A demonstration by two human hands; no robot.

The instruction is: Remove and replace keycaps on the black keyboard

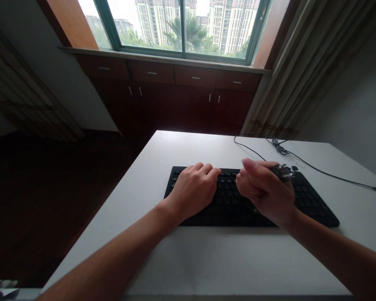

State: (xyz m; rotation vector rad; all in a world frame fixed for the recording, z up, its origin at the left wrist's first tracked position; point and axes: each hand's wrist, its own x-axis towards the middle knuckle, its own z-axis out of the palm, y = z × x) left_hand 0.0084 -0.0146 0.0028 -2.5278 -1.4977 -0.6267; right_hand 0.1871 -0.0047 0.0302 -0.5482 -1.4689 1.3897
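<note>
A black keyboard (228, 192) lies across the white table, with several keys hidden beneath my hands. On its left part rests my left hand (196, 186), fingers bent down over the keys and their tips hidden. Above the right half, my right hand (266, 190) is closed in a fist with the thumb on top. Out of its back side sticks a small dark tool (282, 171) with shiny metal prongs, blurred; I cannot tell its exact kind. Just behind the keyboard lie a small black piece (294, 168), like a keycap, and a thin bent wire (301, 164).
A black cable (329, 170) runs over the right side of the white table (207, 259), with a bundled coil (278, 146) near the back. Beyond the table stand a dark red cabinet (175, 104) and a window. Curtains (282, 83) hang at both sides.
</note>
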